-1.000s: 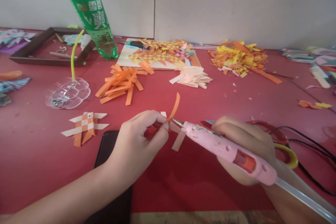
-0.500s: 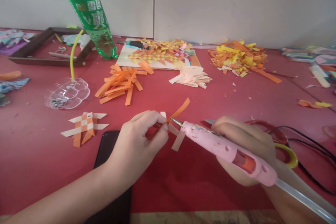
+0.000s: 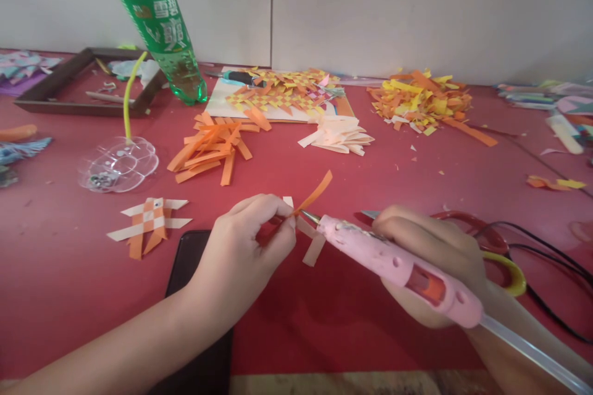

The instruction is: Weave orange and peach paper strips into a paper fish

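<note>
My left hand [image 3: 252,247] is closed, thumb and fingertips pinching a small piece of woven paper strips [image 3: 315,250], orange and pale peach; its inner part is hidden behind my fingers. An orange strip [image 3: 317,190] sticks up from it to the right. My right hand [image 3: 430,259] is wrapped round a pink hot glue gun [image 3: 365,250], pen-shaped, with a clear glue stick [image 3: 528,345] coming out of its rear end. The metal nozzle [image 3: 309,216] touches or nearly touches the orange strip beside my left fingertips. A woven paper fish [image 3: 149,219] lies on the table at left.
A black phone [image 3: 189,259] lies beneath my left wrist. Scissors [image 3: 503,271] and a black cable are under my right hand. Orange strips [image 3: 213,148], peach strips [image 3: 336,134], a clear dish [image 3: 120,166], a green bottle [image 3: 162,31] and a dark frame [image 3: 69,110] stand farther back.
The glue gun has shifted slightly left, its nozzle closer in at my left fingertips. The orange strip's free end has moved a little left. Otherwise both hands hold nearly the same place.
</note>
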`<state>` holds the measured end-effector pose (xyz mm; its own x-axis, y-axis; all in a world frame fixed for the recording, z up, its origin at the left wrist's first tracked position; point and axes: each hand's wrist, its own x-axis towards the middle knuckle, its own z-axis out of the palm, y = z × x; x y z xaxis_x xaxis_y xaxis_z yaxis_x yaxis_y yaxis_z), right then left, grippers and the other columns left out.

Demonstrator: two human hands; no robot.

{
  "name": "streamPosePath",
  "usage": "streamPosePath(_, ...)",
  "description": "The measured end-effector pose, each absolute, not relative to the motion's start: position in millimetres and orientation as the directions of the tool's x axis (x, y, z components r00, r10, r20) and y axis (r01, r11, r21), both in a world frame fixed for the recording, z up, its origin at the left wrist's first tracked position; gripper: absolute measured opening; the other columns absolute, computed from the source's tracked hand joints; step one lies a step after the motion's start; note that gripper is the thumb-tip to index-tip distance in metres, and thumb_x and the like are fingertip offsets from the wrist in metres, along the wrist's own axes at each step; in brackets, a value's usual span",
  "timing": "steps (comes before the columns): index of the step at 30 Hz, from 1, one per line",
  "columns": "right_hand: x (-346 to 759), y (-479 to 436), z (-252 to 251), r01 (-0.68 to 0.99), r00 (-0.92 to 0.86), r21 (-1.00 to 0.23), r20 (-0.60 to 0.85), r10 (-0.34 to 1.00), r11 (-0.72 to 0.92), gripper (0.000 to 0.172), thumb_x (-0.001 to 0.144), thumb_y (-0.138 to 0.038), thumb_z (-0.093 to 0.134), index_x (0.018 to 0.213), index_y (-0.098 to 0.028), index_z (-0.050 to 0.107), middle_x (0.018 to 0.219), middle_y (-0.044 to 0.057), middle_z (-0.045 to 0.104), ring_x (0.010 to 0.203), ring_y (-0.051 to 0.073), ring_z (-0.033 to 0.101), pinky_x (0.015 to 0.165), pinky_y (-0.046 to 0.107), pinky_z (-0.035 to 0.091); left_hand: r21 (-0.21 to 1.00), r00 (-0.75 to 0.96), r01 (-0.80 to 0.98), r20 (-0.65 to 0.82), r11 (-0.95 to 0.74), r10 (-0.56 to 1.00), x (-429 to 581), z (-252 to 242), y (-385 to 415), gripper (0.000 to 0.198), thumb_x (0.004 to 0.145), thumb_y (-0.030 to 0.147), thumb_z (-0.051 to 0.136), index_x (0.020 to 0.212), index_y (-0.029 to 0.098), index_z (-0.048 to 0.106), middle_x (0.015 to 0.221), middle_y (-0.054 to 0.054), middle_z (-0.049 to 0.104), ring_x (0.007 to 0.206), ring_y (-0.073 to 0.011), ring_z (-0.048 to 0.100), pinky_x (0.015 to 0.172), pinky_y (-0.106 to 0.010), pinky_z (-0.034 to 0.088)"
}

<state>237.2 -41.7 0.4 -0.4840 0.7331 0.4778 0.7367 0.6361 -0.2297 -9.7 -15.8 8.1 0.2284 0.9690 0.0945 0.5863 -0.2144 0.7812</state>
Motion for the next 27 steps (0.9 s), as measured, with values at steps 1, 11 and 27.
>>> streamPosePath(1, 237.0, -41.6, 1.0, 0.731, -0.496, -0.215, 0.484, 0.721, 0.647, 0.015, 0.086, -0.01, 0.049, 0.078, -0.022, 0.049, 0.072, 0.001, 0.056, 0.06, 0.013, 0.051, 0.051, 0.03, 0.038, 0.781, 0.226, 0.588, 0.092, -0.211, 0.97, -9.7, 8.1, -15.6, 0.011, 0.083, 0.016, 0.057, 0.076, 0.023, 0.062, 0.073, 0.004, 0.07, 0.068, -0.0131, 0.064, 0.065, -0.023, 0.047)
streamPosePath(11, 239.0, -39.1, -1.3, 0.7, -0.518, -0.239, 0.478, 0.709, 0.673, 0.014, 0.085, -0.008, 0.049, 0.08, -0.021, 0.047, 0.073, 0.001, 0.052, 0.061, 0.013, 0.049, 0.05, 0.029, 0.037, 0.806, 0.223, 0.568, 0.042, -0.165, 0.974, -9.6, 10.0, -14.8, 0.013, 0.083, 0.015, 0.057, 0.076, 0.023, 0.063, 0.075, 0.005, 0.071, 0.069, -0.0126, 0.065, 0.067, -0.023, 0.046)
streamPosePath(27, 237.6, -38.9, 2.3, 0.723, -0.533, -0.139, 0.511, 0.675, 0.676, 0.017, 0.081, -0.006, 0.051, 0.08, -0.023, 0.049, 0.068, -0.001, 0.055, 0.054, 0.013, 0.048, 0.047, 0.028, 0.036, 0.914, 0.244, 0.405, -0.145, 0.035, 0.959, -10.2, 13.6, -14.6, 0.019, 0.09, 0.03, 0.053, 0.075, 0.021, 0.06, 0.073, 0.001, 0.069, 0.075, -0.0159, 0.068, 0.06, -0.023, 0.049)
